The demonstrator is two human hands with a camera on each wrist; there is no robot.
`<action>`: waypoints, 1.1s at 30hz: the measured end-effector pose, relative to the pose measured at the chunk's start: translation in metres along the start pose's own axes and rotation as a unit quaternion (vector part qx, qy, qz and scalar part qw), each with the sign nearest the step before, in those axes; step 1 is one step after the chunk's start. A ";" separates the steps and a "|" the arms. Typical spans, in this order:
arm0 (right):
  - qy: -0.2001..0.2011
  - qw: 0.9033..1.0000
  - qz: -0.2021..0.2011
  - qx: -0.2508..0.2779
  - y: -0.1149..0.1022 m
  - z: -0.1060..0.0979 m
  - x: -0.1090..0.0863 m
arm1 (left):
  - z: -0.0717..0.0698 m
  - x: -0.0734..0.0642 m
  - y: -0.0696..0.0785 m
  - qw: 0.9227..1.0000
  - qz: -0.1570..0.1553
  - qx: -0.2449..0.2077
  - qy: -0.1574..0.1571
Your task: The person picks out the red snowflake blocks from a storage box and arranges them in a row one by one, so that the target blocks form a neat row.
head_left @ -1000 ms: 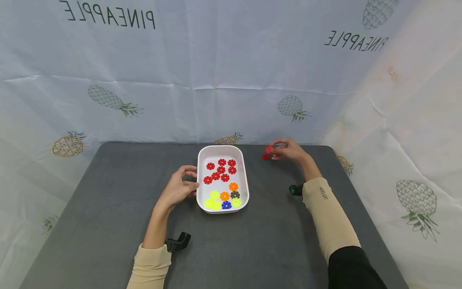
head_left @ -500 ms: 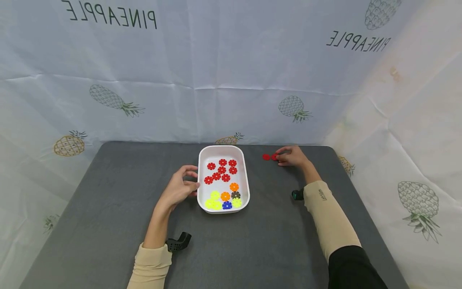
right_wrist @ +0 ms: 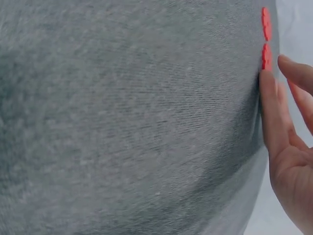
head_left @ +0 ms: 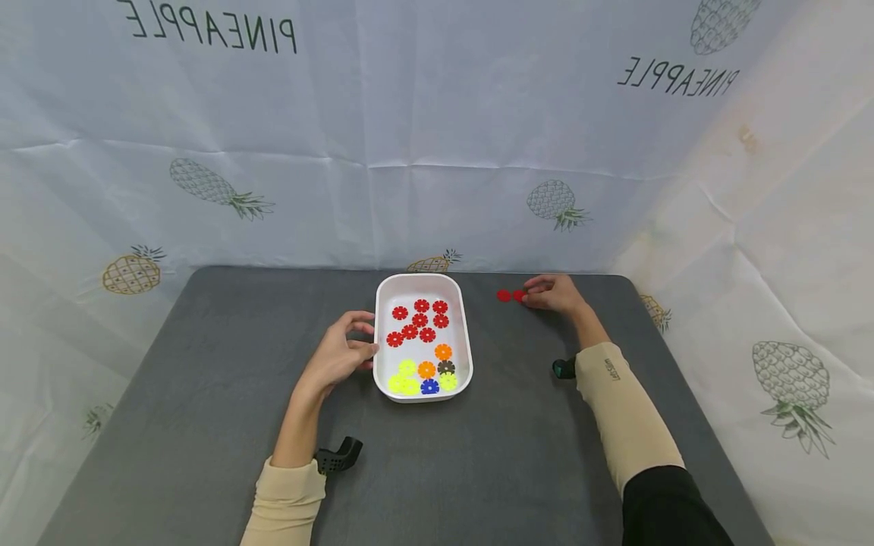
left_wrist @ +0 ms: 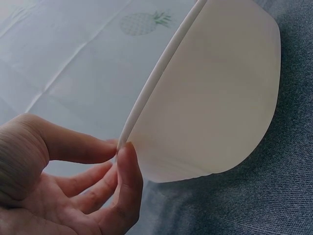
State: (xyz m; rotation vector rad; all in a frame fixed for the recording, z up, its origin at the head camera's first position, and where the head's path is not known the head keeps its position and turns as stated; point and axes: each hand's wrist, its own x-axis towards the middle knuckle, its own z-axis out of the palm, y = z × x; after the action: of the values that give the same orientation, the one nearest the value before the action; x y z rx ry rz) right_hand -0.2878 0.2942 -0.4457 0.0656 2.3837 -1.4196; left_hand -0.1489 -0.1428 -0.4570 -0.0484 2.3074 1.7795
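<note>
My left hand (head_left: pixel 339 352) is at the left wall of a white tray (head_left: pixel 467 353); in the left wrist view its thumb and a finger pinch the tray's rim (left_wrist: pixel 149 81). Inside lie several red notched discs (head_left: pixel 419 320), with yellow, orange, blue and dark ones nearer me. At the back right of the table, my right hand (head_left: pixel 554 294) touches a red notched disc (right_wrist: pixel 266 56) lying flat, its right part covered by the fingers. A second red disc (head_left: pixel 504 296) lies just left of it. In the right wrist view a gap separates the fingertips around the near disc.
The grey table (head_left: pixel 512 455) ends at a back edge close behind the red discs. A white pineapple-print cloth (head_left: pixel 437 114) hangs behind and at the sides. Black wrist devices (head_left: pixel 339 456) are worn on both forearms.
A second ago my right hand held a red disc raised near the other one. It has come down and to the right, and that disc now lies beside the first. The left hand stays put.
</note>
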 end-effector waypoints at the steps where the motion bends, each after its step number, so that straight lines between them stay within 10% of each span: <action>1: 0.001 1.000 0.000 -0.001 -0.003 0.000 0.000 | 0.000 0.000 0.000 1.000 0.000 0.000 0.000; 17: 0.016 0.986 -0.154 -0.054 -0.066 0.043 0.003 | 0.001 0.001 0.000 1.000 0.000 0.000 -0.001; 33: -0.138 0.965 -0.210 -0.071 -0.132 0.135 0.010 | 0.001 0.002 -0.001 1.000 -0.003 0.000 0.003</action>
State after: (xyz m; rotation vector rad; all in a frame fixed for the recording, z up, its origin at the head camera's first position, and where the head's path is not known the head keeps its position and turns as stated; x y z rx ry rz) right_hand -0.2876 0.1120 -0.3958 -0.6676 2.3357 -1.3141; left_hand -0.1503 -0.1424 -0.4583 -0.0612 2.3092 1.7777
